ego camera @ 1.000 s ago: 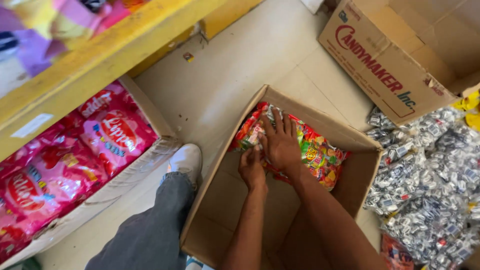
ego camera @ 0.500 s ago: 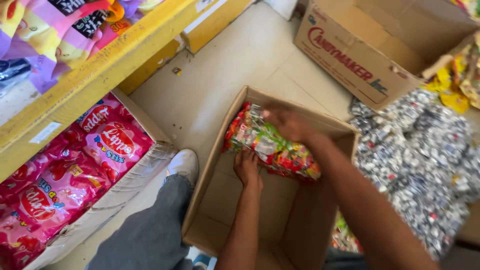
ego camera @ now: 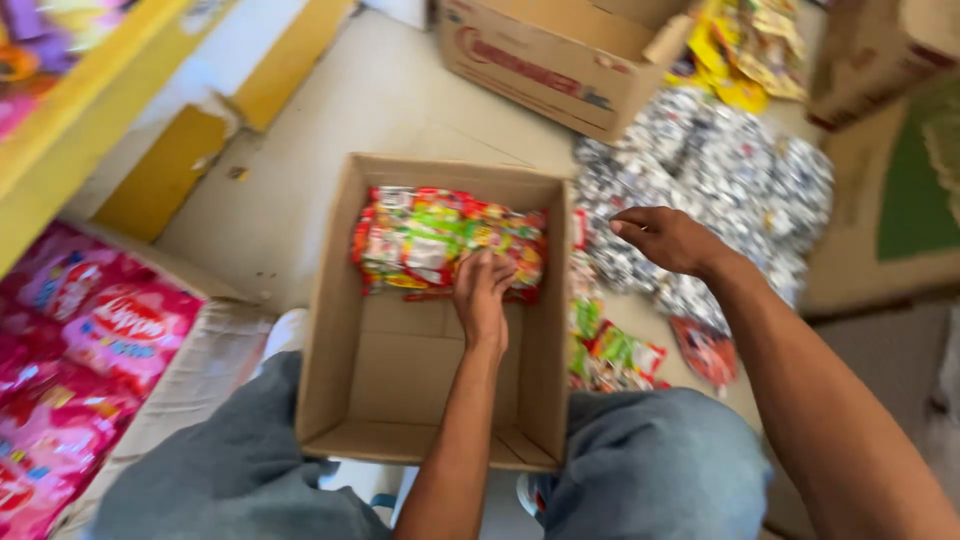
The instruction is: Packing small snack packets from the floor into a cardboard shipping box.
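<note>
At the lower centre, an open cardboard box point(ego camera: 350, 400) sits between the person's knees. Inside it, the left hand point(ego camera: 483, 297) presses fingers-together on the stack of colourful snack packets point(ego camera: 440, 240) at the box's far end. Right of centre, the right hand point(ego camera: 668, 238) hovers loosely curled, holding nothing, above silver packets point(ego camera: 730, 170).

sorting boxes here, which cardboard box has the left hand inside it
The open box between the person's knees: the left hand presses colourful packets at its far end. The printed box sits farther off.
</note>
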